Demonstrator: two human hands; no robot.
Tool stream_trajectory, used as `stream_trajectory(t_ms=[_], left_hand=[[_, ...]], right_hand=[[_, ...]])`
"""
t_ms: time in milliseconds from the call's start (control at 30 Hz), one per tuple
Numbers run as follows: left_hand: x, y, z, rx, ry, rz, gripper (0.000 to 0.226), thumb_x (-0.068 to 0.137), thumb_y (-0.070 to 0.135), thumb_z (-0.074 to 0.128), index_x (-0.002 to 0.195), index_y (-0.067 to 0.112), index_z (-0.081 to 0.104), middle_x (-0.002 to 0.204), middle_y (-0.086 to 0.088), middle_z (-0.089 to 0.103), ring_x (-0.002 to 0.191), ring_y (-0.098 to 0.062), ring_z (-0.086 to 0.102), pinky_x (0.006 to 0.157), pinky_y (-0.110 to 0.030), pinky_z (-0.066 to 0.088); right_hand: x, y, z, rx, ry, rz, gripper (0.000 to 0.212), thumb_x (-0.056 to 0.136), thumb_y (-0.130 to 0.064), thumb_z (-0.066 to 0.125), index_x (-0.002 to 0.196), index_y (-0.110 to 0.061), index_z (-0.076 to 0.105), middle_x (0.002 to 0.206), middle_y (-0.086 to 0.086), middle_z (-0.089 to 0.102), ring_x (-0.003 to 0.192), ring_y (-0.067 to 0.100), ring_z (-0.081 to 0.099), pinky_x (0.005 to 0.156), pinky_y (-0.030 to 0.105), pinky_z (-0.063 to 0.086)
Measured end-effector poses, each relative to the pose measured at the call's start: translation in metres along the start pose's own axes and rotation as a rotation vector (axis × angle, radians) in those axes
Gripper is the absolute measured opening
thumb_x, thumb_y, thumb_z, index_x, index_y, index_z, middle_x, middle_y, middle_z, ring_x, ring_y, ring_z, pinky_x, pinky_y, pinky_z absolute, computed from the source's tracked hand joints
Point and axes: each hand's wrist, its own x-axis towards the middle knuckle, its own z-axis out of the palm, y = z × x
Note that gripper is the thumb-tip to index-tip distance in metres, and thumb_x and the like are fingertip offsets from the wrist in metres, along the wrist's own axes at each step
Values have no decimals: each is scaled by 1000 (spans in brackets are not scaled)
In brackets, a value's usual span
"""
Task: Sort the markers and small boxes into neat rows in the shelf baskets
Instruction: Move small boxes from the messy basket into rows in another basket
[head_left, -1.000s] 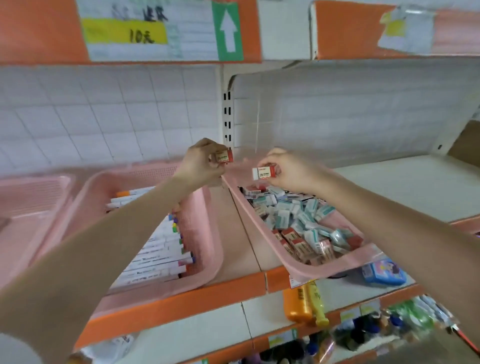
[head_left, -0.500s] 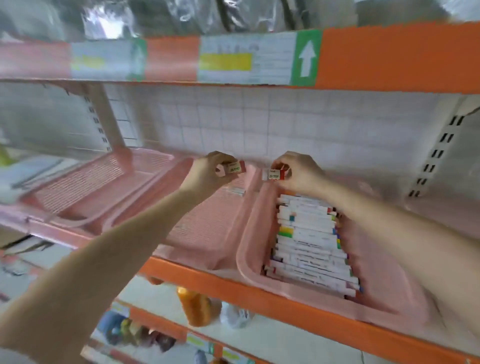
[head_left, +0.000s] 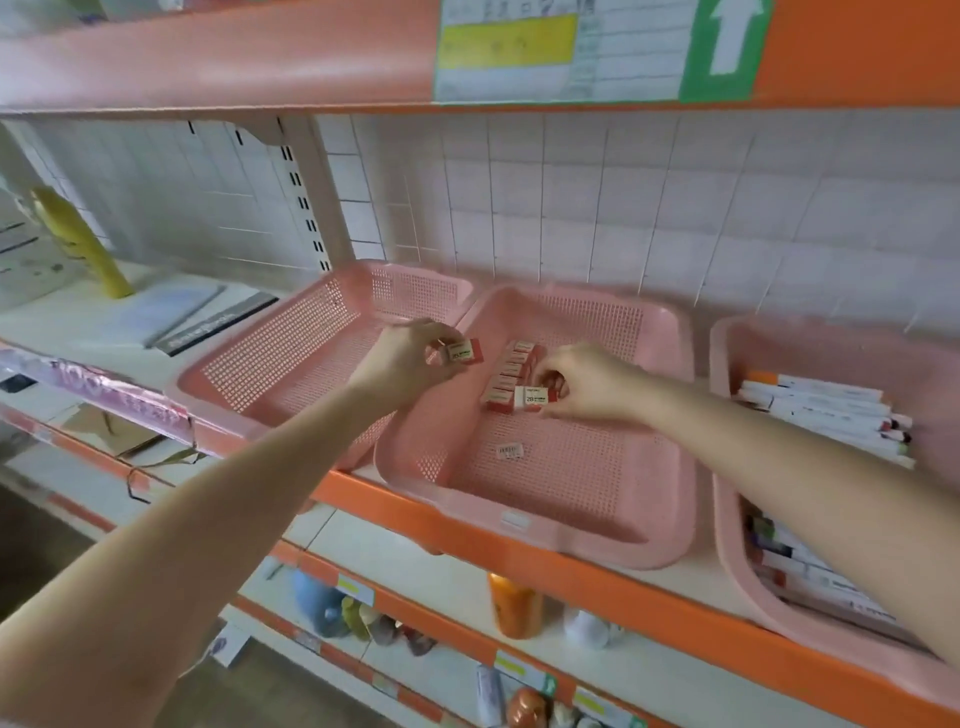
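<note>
My left hand pinches a small red-and-white box above the left rim of the middle pink basket. My right hand pinches another small box and holds it at the near end of a row of small boxes that lies in the middle basket. A small white label lies loose on that basket's floor. The right pink basket holds a row of white markers, partly hidden by my right forearm.
A left pink basket sits beside the middle one with nothing visible in it. Books and a yellow bottle sit at the far left of the shelf. An orange shelf edge runs below, with bottles and toys on lower shelves.
The view swung left from the marker basket to the middle basket. Both hands carried their small boxes over it, and my right hand lowered its box to the near end of the row.
</note>
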Motion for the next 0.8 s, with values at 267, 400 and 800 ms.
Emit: stream_trajectory(t_ms=[267, 400, 800], left_hand=[[9, -17, 11, -89, -16, 152, 33, 79, 20, 74, 111, 14, 66, 95, 5, 62, 77, -7, 51, 73, -17, 42], [11, -21, 13, -128, 4, 185, 33, 79, 18, 74, 110, 11, 67, 97, 2, 62, 78, -8, 50, 73, -16, 38], [14, -28, 19, -197, 37, 203, 32, 75, 16, 76, 106, 10, 68, 97, -6, 66, 86, -20, 57, 78, -31, 48]], right_hand=[[26, -22, 35, -109, -224, 88, 38, 75, -37, 76, 107, -18, 66, 81, -13, 54, 68, 3, 46, 54, 15, 30], [30, -30, 43, -85, -154, 158, 44, 75, -43, 75, 106, -15, 65, 90, -6, 58, 78, 8, 49, 55, 14, 30], [44, -44, 52, -94, -4, 238, 40, 76, -41, 75, 97, -9, 63, 85, -1, 56, 84, 20, 57, 68, 23, 38]])
